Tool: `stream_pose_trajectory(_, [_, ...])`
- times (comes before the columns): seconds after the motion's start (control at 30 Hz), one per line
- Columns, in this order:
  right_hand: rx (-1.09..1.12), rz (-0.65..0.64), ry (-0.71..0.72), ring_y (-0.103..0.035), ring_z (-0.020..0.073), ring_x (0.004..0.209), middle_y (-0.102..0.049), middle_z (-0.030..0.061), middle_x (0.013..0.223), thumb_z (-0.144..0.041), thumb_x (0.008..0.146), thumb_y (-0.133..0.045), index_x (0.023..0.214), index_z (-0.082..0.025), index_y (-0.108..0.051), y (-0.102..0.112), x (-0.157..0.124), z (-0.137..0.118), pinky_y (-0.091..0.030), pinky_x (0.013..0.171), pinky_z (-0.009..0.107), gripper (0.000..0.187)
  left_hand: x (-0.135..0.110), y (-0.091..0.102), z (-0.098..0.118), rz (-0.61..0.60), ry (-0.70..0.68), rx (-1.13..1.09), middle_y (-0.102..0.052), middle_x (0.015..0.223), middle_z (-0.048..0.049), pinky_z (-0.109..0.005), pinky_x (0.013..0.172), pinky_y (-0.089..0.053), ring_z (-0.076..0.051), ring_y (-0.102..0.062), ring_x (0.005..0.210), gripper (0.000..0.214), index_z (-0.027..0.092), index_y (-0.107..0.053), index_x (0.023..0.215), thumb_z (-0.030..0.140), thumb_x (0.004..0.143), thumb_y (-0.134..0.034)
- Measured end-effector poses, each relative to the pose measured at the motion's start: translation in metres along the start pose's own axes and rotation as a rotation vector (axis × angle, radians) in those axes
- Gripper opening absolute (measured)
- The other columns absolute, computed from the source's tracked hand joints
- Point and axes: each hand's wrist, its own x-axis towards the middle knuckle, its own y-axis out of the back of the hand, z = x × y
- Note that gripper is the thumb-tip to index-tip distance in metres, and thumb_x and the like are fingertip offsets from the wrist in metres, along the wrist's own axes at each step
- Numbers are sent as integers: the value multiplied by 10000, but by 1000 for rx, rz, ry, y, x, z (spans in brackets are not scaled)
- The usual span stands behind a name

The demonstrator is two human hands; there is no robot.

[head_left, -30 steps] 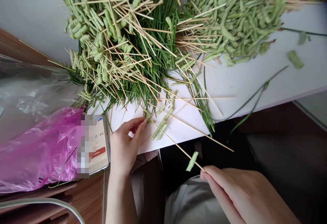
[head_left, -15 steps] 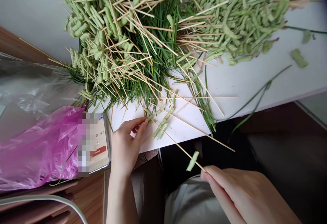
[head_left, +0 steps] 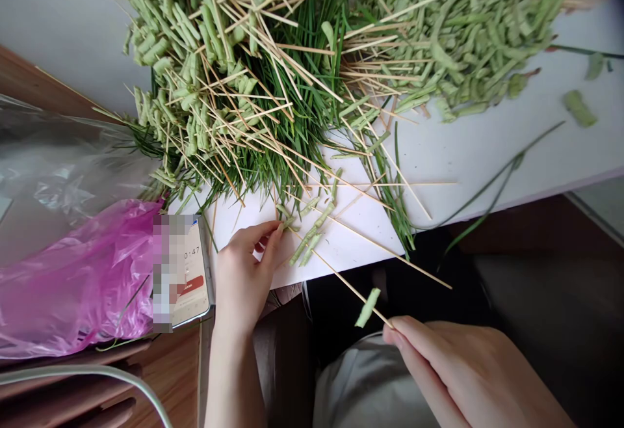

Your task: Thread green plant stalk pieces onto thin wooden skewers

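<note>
My right hand (head_left: 448,356) grips the lower end of a thin wooden skewer (head_left: 337,273). One cut piece of green bean (head_left: 367,307) is threaded crosswise on it, close to my fingers. At the table edge my left hand (head_left: 246,275) pinches another green bean piece (head_left: 289,222) between thumb and fingertips. The skewer's far end reaches that piece; whether it has gone in, I cannot tell. Several loose bean pieces (head_left: 312,235) lie on the white tabletop just right of my left hand, where a second skewer (head_left: 385,246) juts over the edge.
A tall heap of threaded bean skewers (head_left: 195,116) rests on long green leaves (head_left: 312,96) at the back. Cut beans (head_left: 468,38) are piled at the back right. A pink plastic bag (head_left: 92,278) and a phone (head_left: 192,278) lie left; a pale cable (head_left: 92,371) curves below.
The view has shifted slightly, so the table and heaps sit a little differently in it. Both hands keep their grips, with the skewer and bean pieces held nearly the same.
</note>
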Motion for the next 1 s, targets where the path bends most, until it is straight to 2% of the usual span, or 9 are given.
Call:
stream_pose_trajectory(0.67, [6,19,-3,-538,137,370,-543,-19,492,-207,1111,-286,741,-217,-603,-4,-1,1,-515,500,219,487,-2,1,4,10,-39,37,-788,898,-33,-290,686,-493,-178,-643,729,239,206,-812,1035,337,942,-636])
stream_pose_trajectory(1.0, [20,23,13,-536,134,381,-559,-17,512,-182,1105,-283,758,-218,-587,-10,-2,-2,-437,463,237,463,0,-2,2,15,30,48,-796,885,-36,-303,678,-469,-195,-662,740,242,219,-821,1010,361,929,-643])
